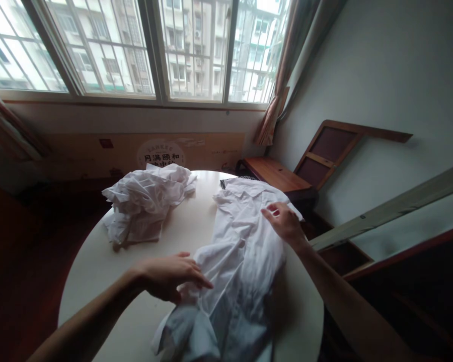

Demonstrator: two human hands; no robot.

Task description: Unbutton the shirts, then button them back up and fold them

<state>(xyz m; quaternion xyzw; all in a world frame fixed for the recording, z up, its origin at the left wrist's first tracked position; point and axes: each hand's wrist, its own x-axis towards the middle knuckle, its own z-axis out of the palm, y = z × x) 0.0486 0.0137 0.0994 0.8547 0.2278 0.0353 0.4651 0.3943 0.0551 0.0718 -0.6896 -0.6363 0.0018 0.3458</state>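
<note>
A white shirt (241, 241) lies rumpled lengthwise over the right half of a round white table (98, 271), its near end blurred. My left hand (173, 276) is over the shirt's left edge, fingers stretched out and apart; whether they press on the cloth I cannot tell. Near the far right part of the shirt, my right hand (285, 221) has its fingers curled in, with a bit of white cloth showing between thumb and forefinger. A heap of crumpled white cloth (147, 196) rests at the table's far left.
A black-and-white striped item (222, 184) peeks out from under the shirt's far end. Behind the table stand a printed cardboard panel (196, 146) and barred windows (192, 50). To the right are a wooden chair (279, 173) and a long pale board (392, 208) slanting beside the table.
</note>
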